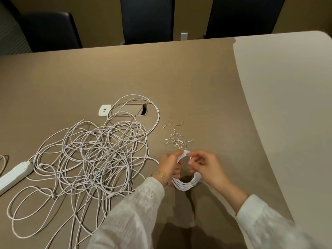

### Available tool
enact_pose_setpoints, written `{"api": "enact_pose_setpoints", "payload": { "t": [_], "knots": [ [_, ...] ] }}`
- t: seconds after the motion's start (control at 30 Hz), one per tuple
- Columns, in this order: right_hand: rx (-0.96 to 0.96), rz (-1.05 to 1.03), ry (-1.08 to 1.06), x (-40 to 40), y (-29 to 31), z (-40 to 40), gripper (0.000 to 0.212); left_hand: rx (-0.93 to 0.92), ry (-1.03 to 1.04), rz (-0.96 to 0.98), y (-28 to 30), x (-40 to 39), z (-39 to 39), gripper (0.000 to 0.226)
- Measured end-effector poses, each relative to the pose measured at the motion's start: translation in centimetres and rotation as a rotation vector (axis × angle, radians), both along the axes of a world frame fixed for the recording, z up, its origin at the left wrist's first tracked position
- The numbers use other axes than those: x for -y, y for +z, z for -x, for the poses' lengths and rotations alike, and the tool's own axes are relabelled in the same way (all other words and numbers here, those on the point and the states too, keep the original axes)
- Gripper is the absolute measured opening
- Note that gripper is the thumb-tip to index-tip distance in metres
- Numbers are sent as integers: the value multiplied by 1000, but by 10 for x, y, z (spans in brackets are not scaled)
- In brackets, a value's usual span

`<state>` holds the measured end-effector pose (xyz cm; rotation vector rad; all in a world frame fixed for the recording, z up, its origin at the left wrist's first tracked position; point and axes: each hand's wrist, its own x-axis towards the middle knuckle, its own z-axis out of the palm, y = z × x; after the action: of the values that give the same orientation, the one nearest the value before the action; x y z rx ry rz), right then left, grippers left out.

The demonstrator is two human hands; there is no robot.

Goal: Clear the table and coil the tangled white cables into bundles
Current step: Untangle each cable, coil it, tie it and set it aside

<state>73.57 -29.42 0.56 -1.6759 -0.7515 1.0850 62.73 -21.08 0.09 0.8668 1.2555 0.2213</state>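
A small coiled bundle of white cable [185, 185] is held upright just above the table near its front. My left hand [170, 165] grips the coil's left side. My right hand [204, 166] pinches a thin twist tie at the coil's top. To the left spreads a big tangle of white cables [93, 155], loose loops running to the near edge. Several twist ties [177, 139] lie scattered just beyond the coil.
A white power strip [14, 175] lies at the far left among cable ends. A white socket plate [104, 110] and a cable slot [133, 109] sit in the brown table [197, 83]. Dark chairs [147, 18] stand behind the far edge.
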Motion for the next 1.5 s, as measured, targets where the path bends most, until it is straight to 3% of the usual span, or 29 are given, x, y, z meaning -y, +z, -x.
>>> {"api": "enact_pose_setpoints", "payload": {
  "t": [0.13, 0.5, 0.73, 0.9, 1.1, 1.23, 1.37, 1.5],
  "knots": [
    [84, -137, -84, 6, 14, 12, 24, 44, 26, -52, 19, 20, 2, 39],
    [437, -309, 157, 46, 45, 21, 11, 111, -79, -148, 63, 42, 27, 26],
    [599, -417, 134, 62, 74, 20, 7, 195, -103, -236, 85, 58, 37, 17],
    [461, -401, 100, 69, 92, 15, 4, 223, -194, -330, 102, 68, 43, 13],
    [-80, -302, 119, 73, 118, 10, 6, 254, -372, -329, 122, 77, 53, 16],
    [-23, -310, 60, 79, 133, 16, 5, 378, -396, -192, 134, 80, 62, 17],
    [103, -314, 17, 84, 137, 22, 9, 314, -474, -532, 137, 87, 64, 9],
    [82, -337, -17, 89, 145, 28, 16, 354, -474, -560, 144, 90, 69, 5]
  ]
}}
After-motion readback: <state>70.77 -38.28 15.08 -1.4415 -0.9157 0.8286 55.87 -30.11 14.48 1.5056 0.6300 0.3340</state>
